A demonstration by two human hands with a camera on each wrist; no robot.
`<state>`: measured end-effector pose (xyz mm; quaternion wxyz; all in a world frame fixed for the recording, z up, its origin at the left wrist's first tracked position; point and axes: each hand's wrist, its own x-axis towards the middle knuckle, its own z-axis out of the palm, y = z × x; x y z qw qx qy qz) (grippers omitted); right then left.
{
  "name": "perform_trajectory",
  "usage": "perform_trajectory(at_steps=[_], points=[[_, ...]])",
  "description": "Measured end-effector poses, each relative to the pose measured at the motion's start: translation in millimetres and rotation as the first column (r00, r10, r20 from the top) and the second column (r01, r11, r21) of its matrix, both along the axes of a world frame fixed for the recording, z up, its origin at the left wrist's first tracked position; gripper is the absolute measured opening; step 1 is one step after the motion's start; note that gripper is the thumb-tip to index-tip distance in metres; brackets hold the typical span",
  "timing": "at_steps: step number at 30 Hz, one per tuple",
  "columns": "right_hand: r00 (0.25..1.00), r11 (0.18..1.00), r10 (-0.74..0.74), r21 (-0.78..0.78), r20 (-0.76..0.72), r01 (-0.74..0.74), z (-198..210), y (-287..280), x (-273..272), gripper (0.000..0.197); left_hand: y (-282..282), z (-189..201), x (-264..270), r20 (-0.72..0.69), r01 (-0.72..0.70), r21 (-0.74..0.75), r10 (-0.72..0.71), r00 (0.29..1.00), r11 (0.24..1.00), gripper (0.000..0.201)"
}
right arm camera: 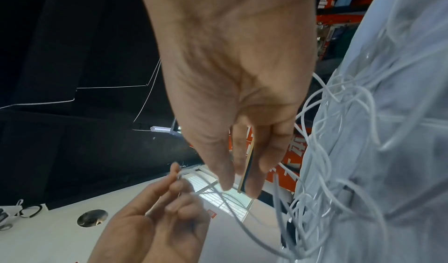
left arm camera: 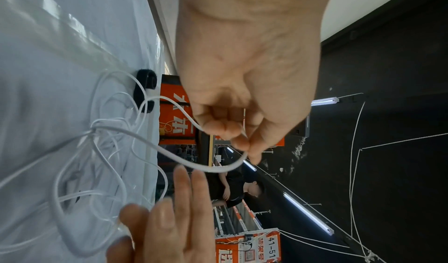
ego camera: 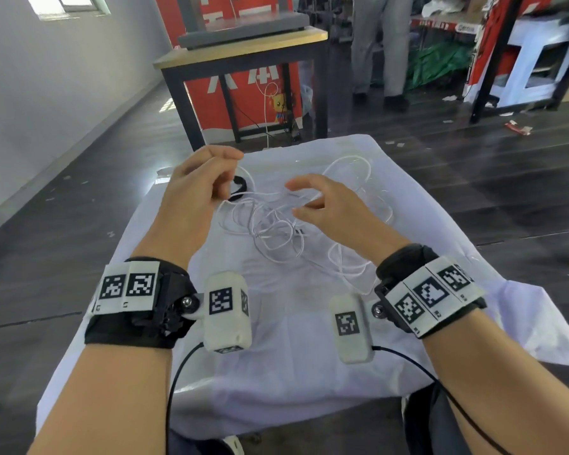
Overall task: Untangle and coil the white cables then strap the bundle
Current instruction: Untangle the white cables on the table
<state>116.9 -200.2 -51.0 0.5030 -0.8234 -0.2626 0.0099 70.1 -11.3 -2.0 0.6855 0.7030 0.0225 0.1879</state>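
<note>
Nearest us, white cables [ego camera: 276,224] lie tangled mid-counter [ego camera: 293,356]. Our right hand [ego camera: 329,208] hovers above them, grip wide, holding nothing. Left hand [ego camera: 194,192] pinches one strand, lifted. We should draw it slowly, freeing loops. Beyond lies the black strap [ego camera: 240,188].

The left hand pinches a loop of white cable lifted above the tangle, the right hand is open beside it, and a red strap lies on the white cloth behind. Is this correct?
Not quite: the strap is black, not red, as the left wrist view shows. The rest holds: the left hand pinches a raised loop of white cable, and the right hand is open over the tangle on the white cloth.
</note>
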Motion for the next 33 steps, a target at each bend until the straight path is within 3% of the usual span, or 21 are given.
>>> perform_trajectory(at_steps=[2,5,10,13,16,18,22,26,30,33], points=[[0.987,0.988,0.148,0.060,-0.067,-0.144,2.4,7.9,-5.2,0.041,-3.2,-1.7,0.0,0.007,0.137,-0.015,-0.137,0.991,0.991,0.023],[0.969,0.976,0.216,0.043,-0.119,-0.212,2.0,12.6,-8.7,0.021,-7.1,-3.4,0.7,0.069,0.260,-0.072,-0.255,0.965,0.963,0.023],[0.986,0.983,0.127,-0.121,-0.111,-0.140,-4.8,5.0,-4.7,0.014,4.3,0.6,4.3,0.308,-0.001,-0.330,0.108,0.945,0.944,0.018],[0.982,0.988,0.129,-0.066,-0.136,-0.139,-4.4,4.2,-6.3,0.016,6.0,-1.0,5.7,0.239,0.033,-0.368,0.060,0.969,0.929,0.017],[0.956,0.968,0.249,0.020,-0.153,-0.249,-1.5,8.4,-10.3,0.036,-7.5,-4.9,6.9,0.145,0.119,-0.304,-0.078,0.986,0.945,0.016],[0.922,0.942,0.335,0.047,-0.195,-0.333,0.3,11.7,-13.0,0.035,-15.7,-6.4,7.9,0.136,0.160,-0.303,-0.124,0.983,0.939,0.016],[0.887,0.918,0.383,-0.006,-0.259,-0.398,1.3,10.1,-17.3,0.009,-11.9,-5.9,9.0,0.165,0.146,-0.425,-0.082,0.983,0.893,0.015],[0.910,0.926,0.357,-0.052,-0.212,-0.375,3.5,8.2,-16.6,0.013,-0.5,-8.7,10.9,0.096,-0.017,-0.508,0.076,0.993,0.861,0.014],[0.984,0.988,0.136,0.090,-0.116,-0.126,4.7,7.8,-7.8,0.019,15.6,-19.3,13.8,-0.018,-0.268,-0.371,0.281,0.959,0.889,0.016],[0.972,0.951,0.059,0.310,-0.227,0.015,5.7,2.8,-3.3,0.023,22.5,-26.4,15.7,-0.024,-0.329,-0.011,0.328,0.944,0.944,0.018]])
